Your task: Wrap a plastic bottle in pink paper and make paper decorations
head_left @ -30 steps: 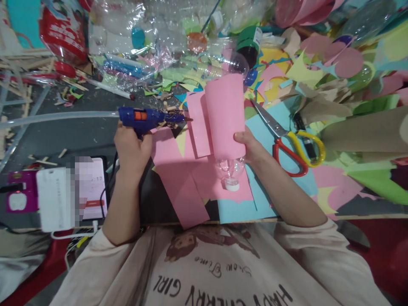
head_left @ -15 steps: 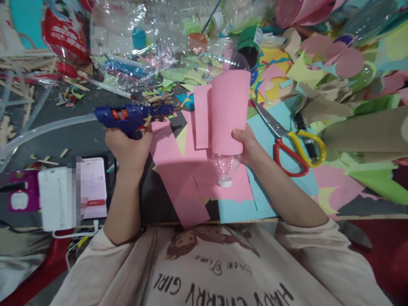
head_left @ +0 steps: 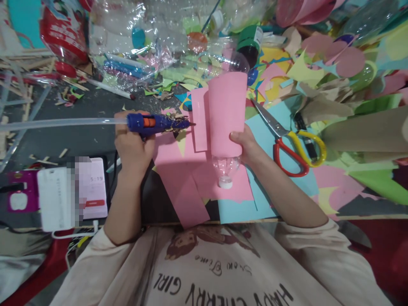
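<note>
My left hand (head_left: 134, 146) is wrapped round a blue hot glue gun (head_left: 148, 123), with a long clear glue stick (head_left: 63, 124) running out of its back end. The gun's nozzle points right and is at the edge of a pink paper flap; whether it touches cannot be told. My right hand (head_left: 247, 146) holds a clear plastic bottle (head_left: 225, 165), its white cap (head_left: 225, 182) towards me. Pink paper (head_left: 227, 112) covers the bottle's body, and its loose flap (head_left: 200, 121) sticks out to the left. Pink sheets lie underneath.
Scissors (head_left: 283, 136) with red and yellow handles lie right of the bottle on light blue paper (head_left: 264, 187). At the left are a phone (head_left: 95, 187) and a white box-like device (head_left: 52, 197). Plastic bottles, paper scraps and a red-labelled bottle (head_left: 63, 32) crowd the back.
My left hand has brought the glue gun to the right, its nozzle now at the pink flap. The glue stick has straightened. The wrapped bottle has shifted slightly left in my right hand.
</note>
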A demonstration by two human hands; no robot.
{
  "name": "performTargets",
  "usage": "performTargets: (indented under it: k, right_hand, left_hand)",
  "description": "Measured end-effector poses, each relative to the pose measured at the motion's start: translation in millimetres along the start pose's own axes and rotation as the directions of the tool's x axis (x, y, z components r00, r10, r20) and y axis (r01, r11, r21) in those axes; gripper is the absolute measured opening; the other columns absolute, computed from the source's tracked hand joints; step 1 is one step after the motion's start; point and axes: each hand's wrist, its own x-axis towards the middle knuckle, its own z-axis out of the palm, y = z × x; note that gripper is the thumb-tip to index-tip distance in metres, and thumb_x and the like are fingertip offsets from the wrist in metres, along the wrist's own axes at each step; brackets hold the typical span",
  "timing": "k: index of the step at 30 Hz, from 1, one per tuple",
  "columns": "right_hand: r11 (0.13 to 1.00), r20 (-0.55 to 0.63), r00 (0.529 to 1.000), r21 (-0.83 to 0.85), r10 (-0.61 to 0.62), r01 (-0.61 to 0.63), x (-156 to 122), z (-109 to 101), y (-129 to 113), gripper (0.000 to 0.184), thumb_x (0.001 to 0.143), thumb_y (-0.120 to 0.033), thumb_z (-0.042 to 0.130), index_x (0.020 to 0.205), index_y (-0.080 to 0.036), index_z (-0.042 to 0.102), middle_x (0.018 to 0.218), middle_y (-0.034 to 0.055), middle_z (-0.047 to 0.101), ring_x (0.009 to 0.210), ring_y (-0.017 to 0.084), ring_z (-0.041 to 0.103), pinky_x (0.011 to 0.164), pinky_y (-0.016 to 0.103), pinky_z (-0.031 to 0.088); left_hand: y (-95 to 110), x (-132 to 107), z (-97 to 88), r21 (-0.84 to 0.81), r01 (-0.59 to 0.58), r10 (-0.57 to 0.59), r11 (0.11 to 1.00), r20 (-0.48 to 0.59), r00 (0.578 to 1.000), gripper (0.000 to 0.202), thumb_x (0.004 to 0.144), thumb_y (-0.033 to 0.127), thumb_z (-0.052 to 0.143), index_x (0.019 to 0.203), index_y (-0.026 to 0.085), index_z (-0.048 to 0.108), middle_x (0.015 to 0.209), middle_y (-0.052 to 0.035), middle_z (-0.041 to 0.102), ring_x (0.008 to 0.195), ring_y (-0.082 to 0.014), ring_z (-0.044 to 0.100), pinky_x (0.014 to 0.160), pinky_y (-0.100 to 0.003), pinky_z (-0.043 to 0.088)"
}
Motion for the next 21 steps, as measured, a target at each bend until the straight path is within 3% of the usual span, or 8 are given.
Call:
performTargets:
  k: [4,10,16,21]
  right_hand:
    - [0.999,0.021,0.999,-0.004,0.047,-0.046,0,-2,-1,0.062,0.039,-0.059,0.084,0.090,-0.030,0.065,0.093,0.0037,0.070,0.096,0.030,0.065,0.087,0.053,0.055]
    - [0.997,0.080,0.994,-0.032,0.075,-0.072,-3,-6,-4,0.057,0.039,-0.057,0.085,0.086,-0.029,0.067,0.094,0.0039,0.072,0.096,0.030,0.066,0.085,0.051,0.056]
    - [0.999,-0.022,0.999,0.017,0.042,-0.041,-1,-3,-1,0.058,0.042,-0.059,0.085,0.087,-0.029,0.066,0.091,0.0037,0.071,0.095,0.031,0.066,0.086,0.051,0.057]
    - [1.000,-0.051,0.999,0.027,0.004,-0.003,2,-2,3,0.058,0.046,-0.057,0.084,0.092,-0.027,0.064,0.097,0.0052,0.070,0.100,0.031,0.065,0.088,0.051,0.055]
  left_hand:
    - [-3,1,2.1,-0.008,0.002,-0.002,1.000,0.004,1.000,0.035,0.076,0.027,0.057,0.110,0.030,0.060,0.124,-0.0139,0.059,0.127,-0.0367,0.051,0.109,-0.058,0.040]
    - [-11,2,6.9,0.035,0.105,-0.105,0.994,-0.006,0.995,0.038,0.072,0.024,0.058,0.110,0.030,0.058,0.123,-0.0135,0.059,0.132,-0.0375,0.047,0.108,-0.058,0.040]
    - [0,8,6.1,0.099,0.267,-0.269,0.959,0.005,0.963,0.030,0.069,0.025,0.060,0.099,0.023,0.059,0.116,-0.0152,0.062,0.125,-0.0393,0.052,0.106,-0.057,0.041]
    - [1,7,8.4,0.053,0.285,-0.283,0.957,-0.046,0.958,0.029,0.069,0.026,0.063,0.096,0.021,0.058,0.116,-0.0142,0.063,0.123,-0.0388,0.054,0.106,-0.057,0.038]
